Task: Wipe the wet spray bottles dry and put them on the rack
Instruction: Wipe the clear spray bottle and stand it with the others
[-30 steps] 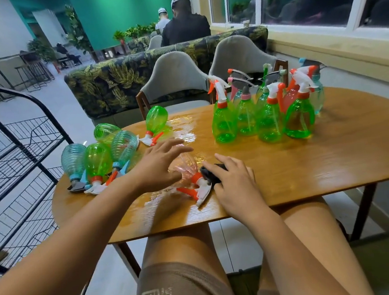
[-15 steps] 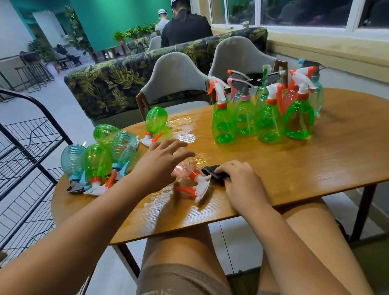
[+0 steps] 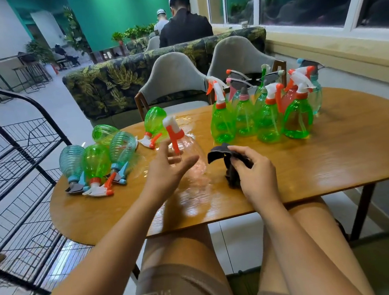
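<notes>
Beside table edge, wire rack

Seemingly wet wooden table under spray bottles

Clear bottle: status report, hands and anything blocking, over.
Left hand holds clear bottle upright, nozzle up. Right hand pinches dark cloth, apart from the bottle. Lying bottles crowd the table on the rack side.

Glossy wooden table, translucent plastic bottles, black wire rack
</notes>
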